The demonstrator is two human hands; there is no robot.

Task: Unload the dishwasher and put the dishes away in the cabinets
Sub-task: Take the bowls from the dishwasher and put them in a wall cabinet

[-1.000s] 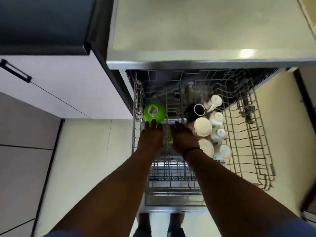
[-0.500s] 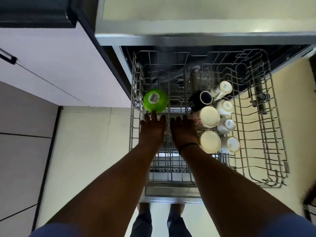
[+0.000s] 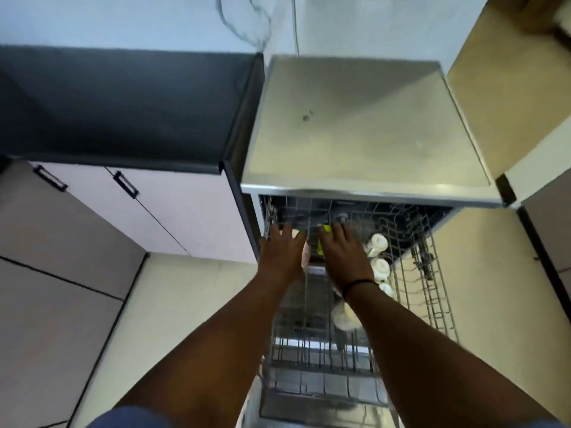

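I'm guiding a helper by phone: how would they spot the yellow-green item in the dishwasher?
Find the pulled-out wire rack under the steel dishwasher top. At its back, just left of the right hand, sits the yellow-green item, the only bright colour among white cups.

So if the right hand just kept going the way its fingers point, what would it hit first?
Probably the yellow-green item just past the right hand, inside the upper rack. Its fingertips look almost on it, though depth is hard to judge.
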